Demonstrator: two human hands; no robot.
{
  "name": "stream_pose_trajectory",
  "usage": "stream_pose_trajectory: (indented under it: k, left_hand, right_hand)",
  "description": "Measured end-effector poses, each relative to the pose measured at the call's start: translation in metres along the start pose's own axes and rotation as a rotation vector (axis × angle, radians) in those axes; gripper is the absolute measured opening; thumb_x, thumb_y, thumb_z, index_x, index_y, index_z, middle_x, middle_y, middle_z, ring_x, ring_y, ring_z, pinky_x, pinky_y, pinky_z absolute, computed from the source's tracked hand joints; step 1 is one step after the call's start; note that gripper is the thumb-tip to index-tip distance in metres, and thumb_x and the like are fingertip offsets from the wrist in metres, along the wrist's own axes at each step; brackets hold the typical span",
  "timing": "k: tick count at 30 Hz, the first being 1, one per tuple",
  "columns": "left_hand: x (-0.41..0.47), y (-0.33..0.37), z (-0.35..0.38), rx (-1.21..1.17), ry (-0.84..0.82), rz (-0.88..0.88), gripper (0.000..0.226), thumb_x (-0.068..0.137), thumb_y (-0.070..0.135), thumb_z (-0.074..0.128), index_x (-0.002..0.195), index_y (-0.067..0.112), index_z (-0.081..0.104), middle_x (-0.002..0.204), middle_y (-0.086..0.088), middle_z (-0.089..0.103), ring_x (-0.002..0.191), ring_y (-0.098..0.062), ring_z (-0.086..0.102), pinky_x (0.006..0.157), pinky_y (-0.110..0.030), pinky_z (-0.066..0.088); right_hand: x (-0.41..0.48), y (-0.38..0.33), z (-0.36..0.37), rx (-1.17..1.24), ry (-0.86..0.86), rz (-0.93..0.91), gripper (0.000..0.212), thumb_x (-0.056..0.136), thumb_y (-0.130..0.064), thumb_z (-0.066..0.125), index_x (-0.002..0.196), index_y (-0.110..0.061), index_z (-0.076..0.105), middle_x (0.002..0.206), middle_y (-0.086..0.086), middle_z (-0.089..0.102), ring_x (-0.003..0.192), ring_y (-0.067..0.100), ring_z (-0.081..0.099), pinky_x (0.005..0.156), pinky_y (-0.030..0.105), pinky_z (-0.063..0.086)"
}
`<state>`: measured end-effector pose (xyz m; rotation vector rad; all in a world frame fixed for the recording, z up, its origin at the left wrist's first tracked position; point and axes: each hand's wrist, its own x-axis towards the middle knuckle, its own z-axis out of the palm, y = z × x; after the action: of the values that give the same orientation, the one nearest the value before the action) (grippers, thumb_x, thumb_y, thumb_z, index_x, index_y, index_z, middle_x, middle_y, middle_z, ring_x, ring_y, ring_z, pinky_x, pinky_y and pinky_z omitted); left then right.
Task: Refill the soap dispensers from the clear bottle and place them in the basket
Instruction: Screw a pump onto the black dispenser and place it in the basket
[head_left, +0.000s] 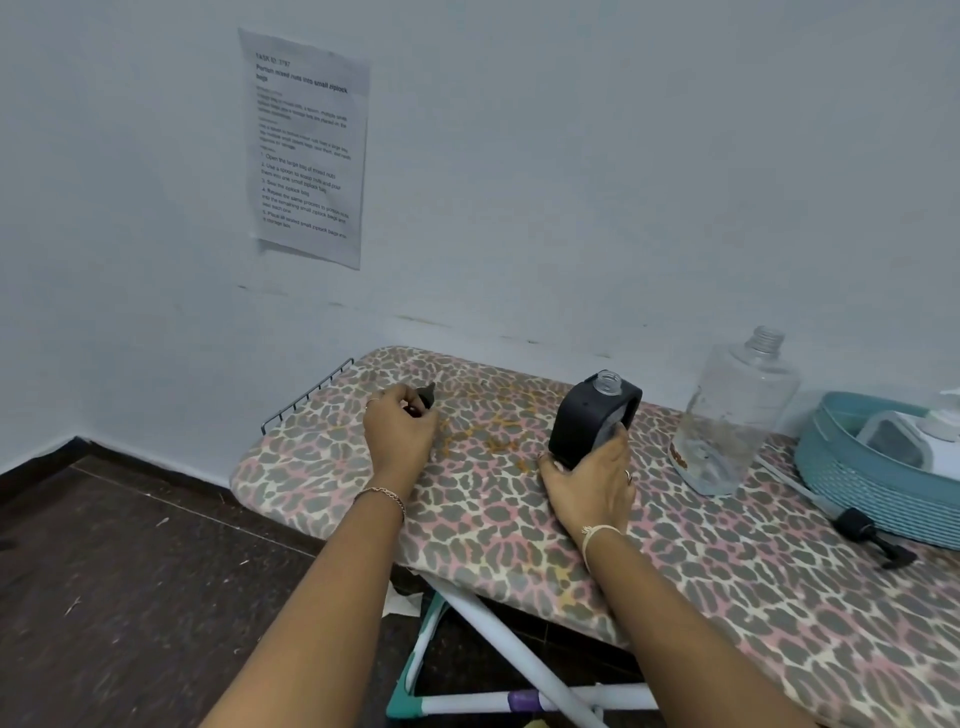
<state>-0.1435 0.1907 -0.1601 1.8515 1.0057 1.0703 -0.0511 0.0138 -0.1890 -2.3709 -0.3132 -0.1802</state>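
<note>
A black soap dispenser stands upright on the leopard-print ironing board, its clear threaded neck uncapped. My right hand grips its lower front. My left hand holds a black pump head near the board's far left corner. The clear bottle stands capless to the right, nearly empty, with a little amber liquid at the bottom. A blue-green basket at the right edge holds a white dispenser.
Another black pump with its tube lies on the board in front of the basket. Amber stains mark the cloth between my hands. A wire rack sticks out at the board's left end. A printed sheet hangs on the wall.
</note>
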Motion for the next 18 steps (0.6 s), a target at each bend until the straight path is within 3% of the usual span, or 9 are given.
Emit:
stream_pose_trajectory:
  k: [2, 4, 7, 11, 14, 18]
  left_hand:
    - [0.000, 0.012, 0.002, -0.097, 0.003, -0.038, 0.015, 0.075, -0.002, 0.066, 0.074, 0.010, 0.057, 0.075, 0.001, 0.059, 0.074, -0.016, 0.057, 0.054, -0.014, 0.039]
    - [0.002, 0.024, 0.005, -0.210, -0.003, -0.081, 0.015, 0.079, -0.001, 0.066, 0.082, 0.012, 0.058, 0.077, 0.006, 0.058, 0.074, -0.012, 0.057, 0.058, -0.013, 0.044]
    - [0.006, 0.041, 0.009, -0.471, 0.002, -0.132, 0.020, 0.083, 0.003, 0.069, 0.095, 0.017, 0.060, 0.095, -0.003, 0.066, 0.086, -0.020, 0.067, 0.074, -0.031, 0.059]
    - [0.007, 0.069, 0.009, -0.816, -0.019, -0.134, 0.026, 0.089, 0.005, 0.064, 0.111, 0.014, 0.054, 0.095, -0.010, 0.068, 0.073, -0.016, 0.068, 0.072, -0.027, 0.059]
    - [0.010, 0.088, 0.014, -0.768, -0.031, -0.041, 0.024, 0.091, 0.011, 0.064, 0.111, 0.016, 0.050, 0.097, -0.012, 0.067, 0.073, -0.013, 0.066, 0.071, -0.025, 0.058]
    - [0.008, 0.112, 0.024, -0.597, -0.086, 0.115, 0.022, 0.093, 0.018, 0.062, 0.107, 0.014, 0.045, 0.108, -0.010, 0.061, 0.094, -0.019, 0.066, 0.069, -0.026, 0.059]
  right_hand:
    - [0.000, 0.000, -0.001, 0.005, -0.002, 0.003, 0.104, 0.078, -0.050, 0.068, 0.150, -0.004, 0.007, 0.156, 0.014, 0.021, 0.139, 0.031, 0.032, 0.113, 0.045, 0.027]
    - [-0.001, 0.000, -0.001, 0.018, -0.003, 0.005, 0.104, 0.078, -0.049, 0.068, 0.150, -0.005, 0.007, 0.156, 0.013, 0.022, 0.139, 0.031, 0.032, 0.113, 0.045, 0.027]
    - [0.000, 0.001, -0.003, 0.046, -0.007, 0.006, 0.104, 0.078, -0.049, 0.069, 0.150, -0.006, 0.008, 0.155, 0.013, 0.025, 0.137, 0.030, 0.035, 0.113, 0.045, 0.028]
    - [0.000, 0.002, -0.005, 0.078, -0.006, 0.015, 0.102, 0.077, -0.048, 0.069, 0.149, -0.007, 0.010, 0.153, 0.012, 0.031, 0.135, 0.029, 0.038, 0.112, 0.045, 0.029]
    - [0.000, 0.003, -0.006, 0.081, -0.010, 0.013, 0.101, 0.077, -0.049, 0.068, 0.149, -0.007, 0.010, 0.152, 0.011, 0.031, 0.135, 0.029, 0.039, 0.111, 0.045, 0.029]
    - [0.001, 0.003, -0.006, 0.100, -0.010, 0.018, 0.099, 0.078, -0.047, 0.068, 0.149, -0.008, 0.012, 0.152, 0.010, 0.033, 0.134, 0.028, 0.039, 0.112, 0.045, 0.030]
